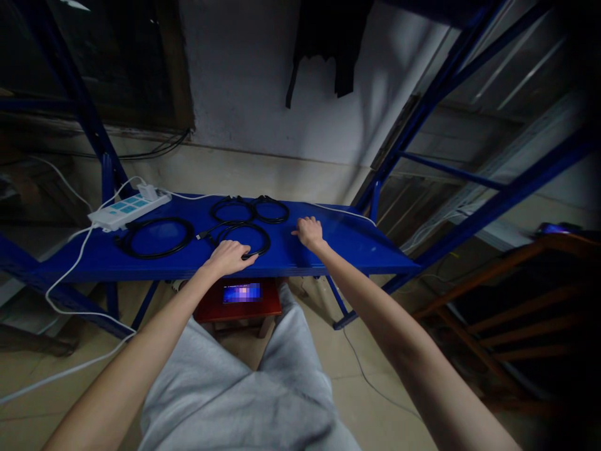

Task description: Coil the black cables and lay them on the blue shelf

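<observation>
Several black cables lie coiled on a blue shelf (328,250). My left hand (231,257) is at the front edge, its thumb and fingers closed on the near side of the middle coil (268,238), which has a connector at its left. Behind that coil are two smaller ones, the back left coil (211,210) and the back right coil (287,213), side by side. A larger coil (191,235) rests to the left. My right hand (308,232) is over the shelf right of the coils, touching none of them; its fingers are curled and what is under them is hidden.
A white power strip (115,216) with a plug and white cords sits at the shelf's left end. Blue uprights (375,197) frame the shelf. Below stands a red stool (272,304) with a lit phone (235,294). A wooden chair (493,313) is at the right.
</observation>
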`<state>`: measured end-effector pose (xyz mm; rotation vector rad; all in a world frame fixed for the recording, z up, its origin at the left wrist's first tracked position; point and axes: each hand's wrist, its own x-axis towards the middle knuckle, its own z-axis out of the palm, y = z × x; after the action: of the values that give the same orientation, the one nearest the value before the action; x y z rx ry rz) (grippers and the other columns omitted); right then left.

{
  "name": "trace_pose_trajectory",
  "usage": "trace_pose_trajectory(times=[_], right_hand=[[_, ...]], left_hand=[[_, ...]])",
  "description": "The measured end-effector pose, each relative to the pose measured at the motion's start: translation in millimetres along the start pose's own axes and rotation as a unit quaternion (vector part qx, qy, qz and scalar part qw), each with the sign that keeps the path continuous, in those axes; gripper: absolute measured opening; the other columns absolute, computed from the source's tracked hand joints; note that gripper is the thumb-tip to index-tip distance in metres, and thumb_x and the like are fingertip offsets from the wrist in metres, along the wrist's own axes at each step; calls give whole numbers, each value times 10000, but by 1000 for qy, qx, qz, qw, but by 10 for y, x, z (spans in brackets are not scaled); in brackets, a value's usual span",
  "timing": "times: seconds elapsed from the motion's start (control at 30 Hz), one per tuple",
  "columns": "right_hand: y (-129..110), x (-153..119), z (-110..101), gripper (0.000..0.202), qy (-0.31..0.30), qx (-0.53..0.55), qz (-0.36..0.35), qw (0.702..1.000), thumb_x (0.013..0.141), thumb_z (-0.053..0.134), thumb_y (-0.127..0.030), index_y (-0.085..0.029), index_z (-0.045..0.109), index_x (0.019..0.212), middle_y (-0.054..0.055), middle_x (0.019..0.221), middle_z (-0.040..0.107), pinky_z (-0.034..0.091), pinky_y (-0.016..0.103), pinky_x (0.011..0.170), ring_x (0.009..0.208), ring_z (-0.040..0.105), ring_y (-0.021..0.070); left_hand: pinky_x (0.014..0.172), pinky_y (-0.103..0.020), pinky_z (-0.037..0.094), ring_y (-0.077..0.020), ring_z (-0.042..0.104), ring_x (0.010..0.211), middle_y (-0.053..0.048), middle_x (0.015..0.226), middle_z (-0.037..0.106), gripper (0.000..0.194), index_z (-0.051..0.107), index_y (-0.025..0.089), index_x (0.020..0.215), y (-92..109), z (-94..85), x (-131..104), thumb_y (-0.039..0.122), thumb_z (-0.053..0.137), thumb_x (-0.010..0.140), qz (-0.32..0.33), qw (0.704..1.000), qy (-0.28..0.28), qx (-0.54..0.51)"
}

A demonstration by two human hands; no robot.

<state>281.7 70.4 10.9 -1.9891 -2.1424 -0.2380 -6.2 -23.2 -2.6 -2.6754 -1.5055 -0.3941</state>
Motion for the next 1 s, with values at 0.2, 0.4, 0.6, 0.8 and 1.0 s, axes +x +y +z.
trace_pose_trajectory(times=[0.2,0.4,0.6,0.8,1.0], right_hand=[[-130,-81,121,131,34,35,-1,999,926,598,-159,-148,698,841,207,986,722,409,440,927,1107,588,351],[-571,-66,194,119,118,323,-47,938,956,508,-219,-211,597,877,79,802,692,437,334,781,834,625,236],[-952,-253,273,156,130,503,-60,852,937,512,-333,-226,543,827,-10,659,612,425,275,670,628,582,163],[-887,-492,202,192,139,530,-59,835,920,532,-390,-222,558,831,-3,663,608,437,281,664,623,574,164],[-815,-556,243,263,117,551,-3,826,903,542,-479,-229,530,822,8,660,612,451,287,648,626,575,172]], left_hand=[[700,-321,399,-258,714,784,-125,816,767,512,745,189,836,1,-7,2,580,449,981,-5,1000,4,-12],[693,-312,390,-247,711,782,-112,793,761,502,734,193,810,8,-8,2,571,450,979,-10,1000,8,-18],[692,-308,396,-253,711,783,-111,779,754,508,741,193,824,13,-18,-1,571,441,981,-15,1000,6,-14],[689,-318,410,-276,716,799,-121,794,756,516,754,194,847,-5,-3,9,593,450,969,-15,1000,-1,7],[708,-318,427,-267,718,802,-122,803,761,504,756,191,856,13,-20,-2,582,458,970,-18,1000,-2,-8]])
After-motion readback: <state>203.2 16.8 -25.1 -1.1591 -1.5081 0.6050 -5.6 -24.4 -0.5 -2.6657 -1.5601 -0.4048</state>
